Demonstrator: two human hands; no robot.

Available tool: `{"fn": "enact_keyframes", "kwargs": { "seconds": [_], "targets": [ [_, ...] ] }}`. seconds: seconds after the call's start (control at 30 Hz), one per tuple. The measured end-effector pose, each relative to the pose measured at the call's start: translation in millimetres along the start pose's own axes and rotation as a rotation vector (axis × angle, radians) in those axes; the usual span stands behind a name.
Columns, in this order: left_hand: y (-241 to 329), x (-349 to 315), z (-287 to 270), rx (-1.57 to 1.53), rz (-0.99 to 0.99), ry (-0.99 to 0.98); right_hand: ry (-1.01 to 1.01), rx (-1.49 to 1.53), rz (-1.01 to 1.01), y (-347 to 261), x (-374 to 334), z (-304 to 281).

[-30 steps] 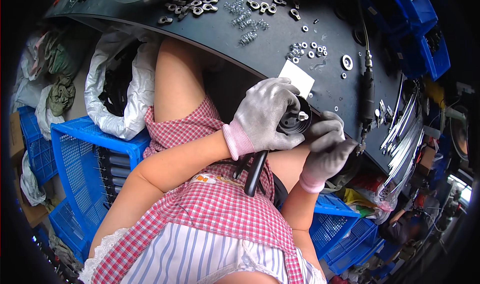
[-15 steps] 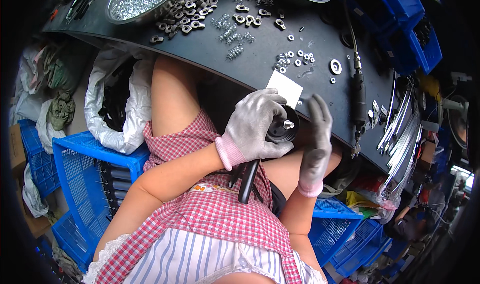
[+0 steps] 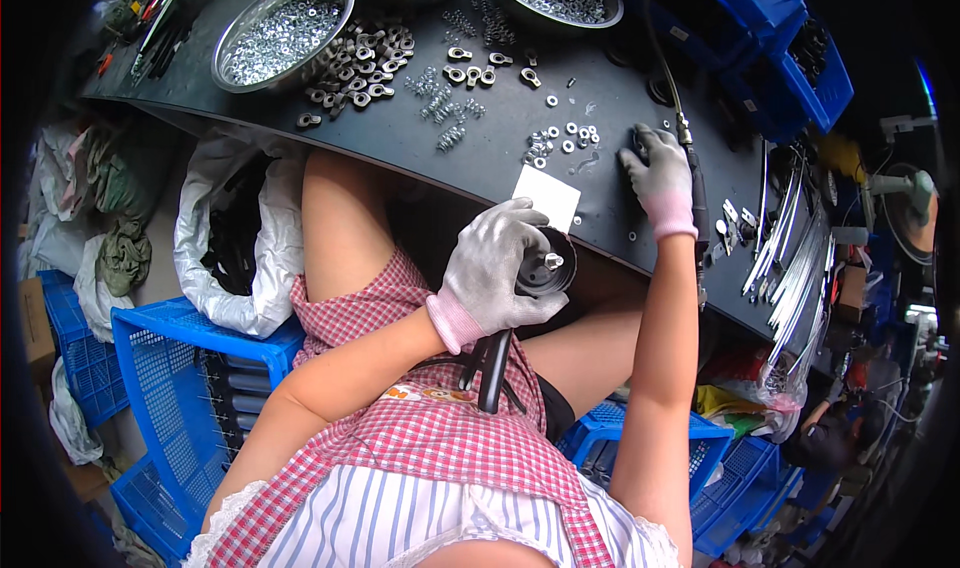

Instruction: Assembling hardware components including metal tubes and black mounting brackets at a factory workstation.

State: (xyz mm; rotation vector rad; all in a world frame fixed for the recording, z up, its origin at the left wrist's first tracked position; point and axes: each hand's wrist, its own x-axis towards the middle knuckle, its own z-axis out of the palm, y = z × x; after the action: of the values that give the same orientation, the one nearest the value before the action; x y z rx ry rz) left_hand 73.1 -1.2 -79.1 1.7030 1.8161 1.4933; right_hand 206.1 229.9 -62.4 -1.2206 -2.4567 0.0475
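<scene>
While the dark bench sits under right hand (grip: can't tell), left hand, well apart, clamps round black housing off the bench's near edge. Probably stiff, light, slippery: hold rim, clear of metal stud.

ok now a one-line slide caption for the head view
Head view: left gloved hand holding a round black part, right gloved hand over a dark workbench near small metal rings.

Two gloved hands, three metal bowls (in view), one white card
</scene>
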Motion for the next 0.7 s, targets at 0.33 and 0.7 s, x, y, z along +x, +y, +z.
{"fn": "enact_keyframes", "kwargs": {
  "seconds": [0.33,0.7],
  "targets": [
    [-6,4,1,-0.046,0.034,0.026,-0.077,0.654,-0.512,-85,-62,-74],
    [5,12,-28,-0.362,0.105,-0.068,-0.132,0.412,-0.69,-77,-84,-87]
  ]
}}
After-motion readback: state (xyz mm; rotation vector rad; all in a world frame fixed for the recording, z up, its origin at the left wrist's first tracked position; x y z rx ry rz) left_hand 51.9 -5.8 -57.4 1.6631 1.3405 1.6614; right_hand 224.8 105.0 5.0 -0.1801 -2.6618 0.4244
